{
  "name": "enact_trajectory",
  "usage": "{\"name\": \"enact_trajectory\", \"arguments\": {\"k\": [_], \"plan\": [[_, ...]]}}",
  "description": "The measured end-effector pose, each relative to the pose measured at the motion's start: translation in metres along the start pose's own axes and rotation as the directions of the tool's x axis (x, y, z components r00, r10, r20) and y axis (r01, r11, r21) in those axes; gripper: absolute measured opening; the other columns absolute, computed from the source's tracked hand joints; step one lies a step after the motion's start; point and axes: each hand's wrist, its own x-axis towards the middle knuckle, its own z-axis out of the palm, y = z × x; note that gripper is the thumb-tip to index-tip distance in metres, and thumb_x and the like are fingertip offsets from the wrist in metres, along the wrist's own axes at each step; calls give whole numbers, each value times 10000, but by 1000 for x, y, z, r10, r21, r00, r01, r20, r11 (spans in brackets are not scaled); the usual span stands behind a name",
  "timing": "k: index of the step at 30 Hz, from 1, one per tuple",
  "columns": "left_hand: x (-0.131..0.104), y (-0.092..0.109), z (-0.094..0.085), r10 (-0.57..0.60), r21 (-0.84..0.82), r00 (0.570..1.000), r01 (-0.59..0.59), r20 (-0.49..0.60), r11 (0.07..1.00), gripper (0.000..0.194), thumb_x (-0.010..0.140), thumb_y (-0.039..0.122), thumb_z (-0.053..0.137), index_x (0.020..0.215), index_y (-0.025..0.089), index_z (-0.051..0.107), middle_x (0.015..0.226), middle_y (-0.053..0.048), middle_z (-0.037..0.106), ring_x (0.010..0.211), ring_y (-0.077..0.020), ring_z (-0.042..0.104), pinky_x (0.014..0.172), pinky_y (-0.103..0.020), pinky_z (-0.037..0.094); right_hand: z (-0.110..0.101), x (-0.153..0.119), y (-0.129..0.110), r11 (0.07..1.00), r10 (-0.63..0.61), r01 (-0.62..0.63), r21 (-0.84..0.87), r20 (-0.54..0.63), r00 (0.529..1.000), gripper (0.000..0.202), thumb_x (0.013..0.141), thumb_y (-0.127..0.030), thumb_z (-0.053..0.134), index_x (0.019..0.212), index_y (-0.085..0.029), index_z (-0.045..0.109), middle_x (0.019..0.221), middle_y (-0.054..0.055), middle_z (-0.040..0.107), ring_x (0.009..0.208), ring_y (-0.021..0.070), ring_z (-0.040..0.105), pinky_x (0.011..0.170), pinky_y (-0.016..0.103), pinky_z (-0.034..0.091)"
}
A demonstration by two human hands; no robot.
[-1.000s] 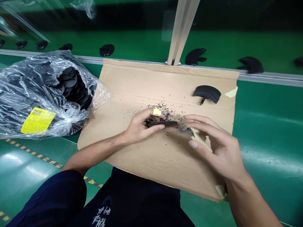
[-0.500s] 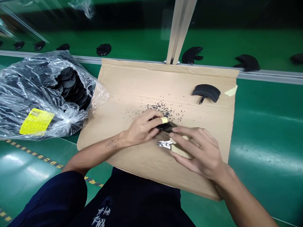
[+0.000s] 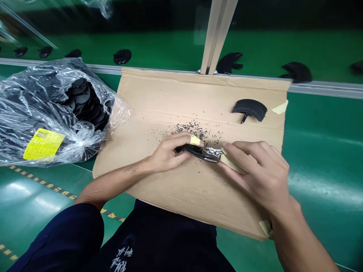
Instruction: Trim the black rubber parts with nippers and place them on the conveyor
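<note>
Editor: What do the hands have hold of?

Photographer: A person's left hand [image 3: 167, 152] pinches a black, curved plastic part [image 3: 203, 155] between thumb and fingers, a pale yellow band [image 3: 195, 140] around one finger. The right hand [image 3: 256, 170] curls closed around small silver metal cutters with pale yellow handles [image 3: 212, 152]; whether the blades are parted cannot be told.

Editor: What does good handling take here?

Photographer: In my judgement, a steady left pinch, fingertips clear of the blades, the metal tip lined up before squeezing, and light bites that spare the part's surface.

Editor: And where is the part?

Photographer: Over the middle of a brown cardboard sheet [image 3: 159, 92], jutting from the left hand toward the right, its free end just beside the right fingers. Tiny black scraps [image 3: 194, 126] lie scattered beyond it, toward the sheet's far edge. A black, arched piece with a short stem [image 3: 251, 108] sits near the far right corner.
</note>
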Motion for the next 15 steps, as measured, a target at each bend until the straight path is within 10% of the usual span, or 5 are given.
{"name": "enact_trajectory", "arguments": {"k": [15], "plan": [[-5,-5,1,198,77,980,-195,-32,978,419,920,23,619,1266,243,701,1098,-71,794,1047,-154,757,887,-303,656,-9,1,-3,996,-54,57,-62,56,997,264,970,-277,649,1230,-242,676,930,45,769,725,191,631,620,334,462]]}}
